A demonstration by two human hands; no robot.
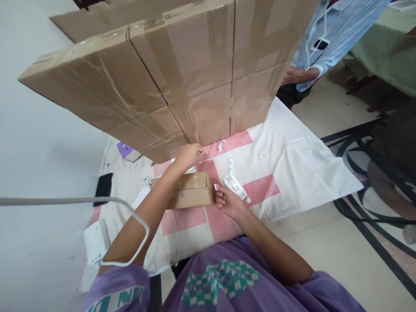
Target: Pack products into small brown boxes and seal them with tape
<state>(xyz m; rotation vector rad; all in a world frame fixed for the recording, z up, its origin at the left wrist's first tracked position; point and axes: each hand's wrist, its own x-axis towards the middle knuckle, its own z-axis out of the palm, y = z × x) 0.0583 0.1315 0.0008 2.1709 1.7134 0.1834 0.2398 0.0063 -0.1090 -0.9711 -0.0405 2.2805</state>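
Note:
A small brown cardboard box lies on the pink and white cloth in front of me. My left hand reaches over it, near the foot of the stacked cartons. Its fingers are pinched together, and what they hold, if anything, is too small to make out. At the box's right end, my right hand is closed, with a small white paper piece between thumb and finger. Just beyond that hand sits a white tape roll, with small crumpled white bits behind it.
Taped brown cartons form a tall wall across the back of the cloth. A co-worker's hand rests by their right side. A white cable crosses my left arm. A purple object and a black item lie left.

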